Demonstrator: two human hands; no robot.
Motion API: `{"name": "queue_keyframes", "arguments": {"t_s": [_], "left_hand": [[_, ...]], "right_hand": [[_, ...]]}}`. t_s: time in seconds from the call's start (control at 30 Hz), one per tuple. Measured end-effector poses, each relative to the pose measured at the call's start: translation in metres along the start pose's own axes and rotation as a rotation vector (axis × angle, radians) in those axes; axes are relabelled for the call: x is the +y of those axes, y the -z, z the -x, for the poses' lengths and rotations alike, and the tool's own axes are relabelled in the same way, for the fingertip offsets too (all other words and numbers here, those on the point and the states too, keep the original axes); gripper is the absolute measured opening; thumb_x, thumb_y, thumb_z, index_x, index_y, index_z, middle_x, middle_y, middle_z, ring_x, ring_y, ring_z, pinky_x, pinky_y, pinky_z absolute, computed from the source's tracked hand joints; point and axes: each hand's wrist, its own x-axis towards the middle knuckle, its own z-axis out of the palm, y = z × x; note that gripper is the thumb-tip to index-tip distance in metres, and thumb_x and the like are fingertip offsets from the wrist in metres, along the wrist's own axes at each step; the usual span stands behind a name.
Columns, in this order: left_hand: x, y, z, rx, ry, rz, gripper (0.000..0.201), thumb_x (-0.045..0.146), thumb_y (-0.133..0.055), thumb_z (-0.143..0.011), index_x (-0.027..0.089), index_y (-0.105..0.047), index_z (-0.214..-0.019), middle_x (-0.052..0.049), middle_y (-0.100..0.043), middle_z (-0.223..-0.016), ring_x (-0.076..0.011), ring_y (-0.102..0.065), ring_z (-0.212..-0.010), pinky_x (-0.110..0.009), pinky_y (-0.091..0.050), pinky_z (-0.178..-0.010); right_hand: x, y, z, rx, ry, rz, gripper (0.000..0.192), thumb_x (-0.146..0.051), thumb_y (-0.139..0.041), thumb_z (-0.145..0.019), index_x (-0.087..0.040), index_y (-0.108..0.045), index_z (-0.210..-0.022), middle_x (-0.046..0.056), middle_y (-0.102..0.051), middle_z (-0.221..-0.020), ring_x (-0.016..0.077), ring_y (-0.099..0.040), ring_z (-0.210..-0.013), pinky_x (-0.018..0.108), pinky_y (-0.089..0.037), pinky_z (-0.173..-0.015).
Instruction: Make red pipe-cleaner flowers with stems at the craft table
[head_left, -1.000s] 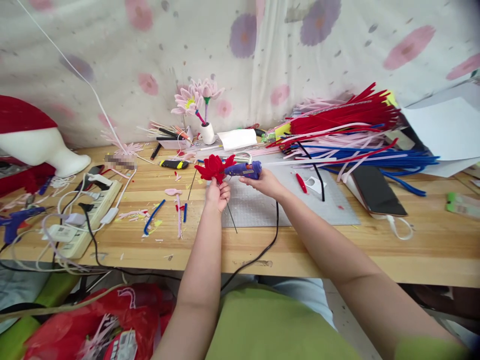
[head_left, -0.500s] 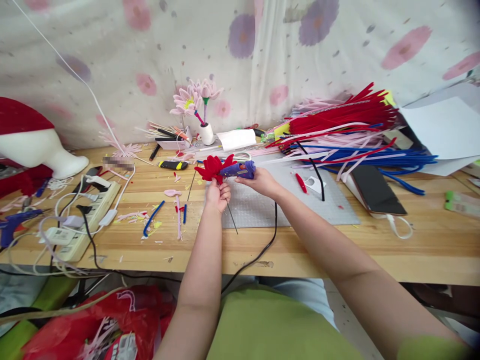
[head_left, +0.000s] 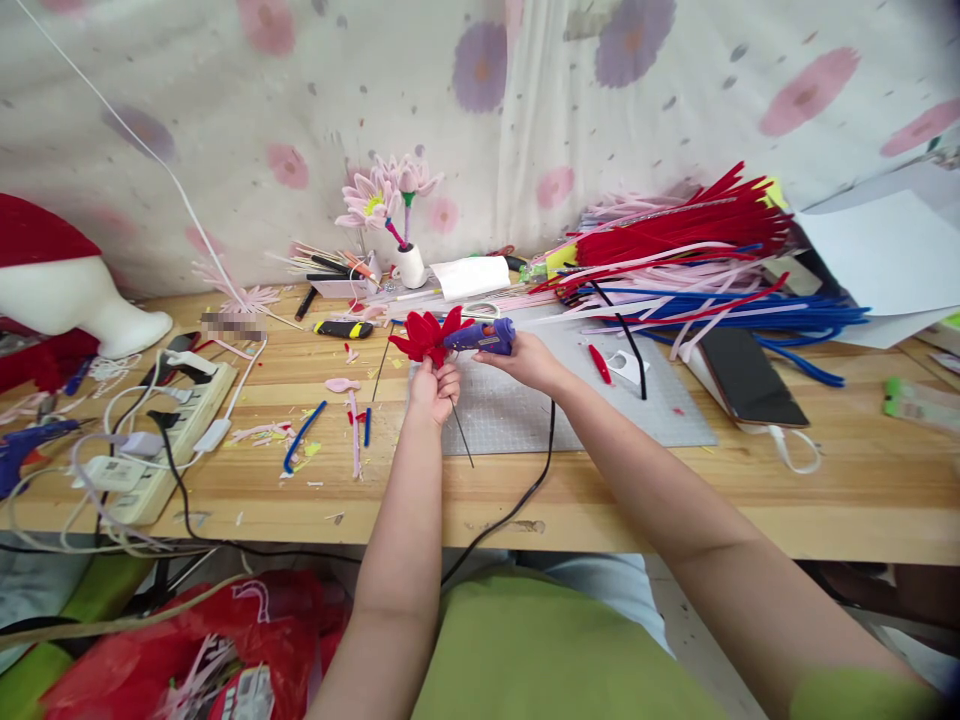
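Wooden table [head_left: 675, 490], grey mat [head_left: 525, 410]: our left hand [head_left: 433, 388] grips a red flower [head_left: 427, 335], wire stem slanting down-right. Our right hand [head_left: 529, 362] clasps a glue gun [head_left: 480, 336], lying level, nozzle leftward against the petals; both arms outstretched.

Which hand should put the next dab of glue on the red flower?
Right. The right hand holds the glue gun, nozzle at the red flower; the left hand grips its stem.
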Motion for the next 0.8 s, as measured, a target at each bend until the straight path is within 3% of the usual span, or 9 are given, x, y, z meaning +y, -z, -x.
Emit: {"name": "queue_keyframes", "arguments": {"t_s": [0.27, 0.37, 0.57, 0.7, 0.8], "left_hand": [[0.000, 0.000, 0.000, -0.013, 0.015, 0.008, 0.039, 0.039, -0.029, -0.091, 0.016, -0.035, -0.061, 0.007, -0.020, -0.049, -0.0022, -0.017, -0.034, -0.010, -0.010, -0.028], [0.001, 0.001, 0.000, -0.030, 0.014, 0.009, 0.036, 0.037, -0.029, -0.092, 0.015, -0.045, -0.069, 0.007, -0.020, -0.049, -0.0031, -0.018, -0.034, -0.010, -0.011, -0.028], [0.004, 0.004, 0.000, -0.070, 0.020, 0.016, 0.036, 0.034, -0.028, -0.093, 0.011, -0.054, -0.084, 0.007, -0.022, -0.047, -0.0034, -0.021, -0.033, -0.010, -0.014, -0.027], [0.002, 0.003, -0.002, -0.052, 0.003, 0.020, 0.038, 0.035, -0.028, -0.092, 0.010, -0.054, -0.083, 0.008, -0.021, -0.047, -0.0029, -0.020, -0.033, -0.011, -0.012, -0.027], [-0.001, -0.001, -0.003, -0.011, -0.032, 0.001, 0.039, 0.037, -0.028, -0.092, 0.011, -0.055, -0.081, 0.008, -0.020, -0.048, -0.0030, -0.017, -0.033, -0.011, -0.010, -0.027]], "right_hand": [[-0.002, 0.005, 0.003, 0.006, 0.006, -0.025, 0.040, -0.051, -0.064, -0.066, -0.019, -0.065, -0.090, 0.004, -0.067, -0.082, 0.0180, -0.059, -0.074, 0.030, -0.043, -0.069], [-0.003, 0.010, 0.007, 0.019, -0.001, -0.047, 0.041, -0.052, -0.066, -0.063, -0.018, -0.065, -0.087, 0.002, -0.063, -0.071, 0.0154, -0.055, -0.065, 0.027, -0.042, -0.060], [0.014, 0.033, 0.021, 0.032, -0.155, -0.196, 0.040, -0.054, -0.063, -0.063, -0.016, -0.062, -0.074, -0.001, -0.050, -0.050, 0.0080, -0.039, -0.045, 0.024, -0.033, -0.045], [0.047, 0.044, 0.023, 0.220, -0.219, -0.201, 0.042, -0.055, -0.062, -0.063, -0.015, -0.063, -0.074, 0.002, -0.055, -0.054, 0.0104, -0.044, -0.047, 0.026, -0.036, -0.047], [0.072, 0.046, 0.017, 0.451, -0.340, -0.045, 0.041, -0.052, -0.063, -0.062, -0.014, -0.063, -0.078, 0.008, -0.062, -0.066, 0.0198, -0.057, -0.062, 0.032, -0.042, -0.057]]}}
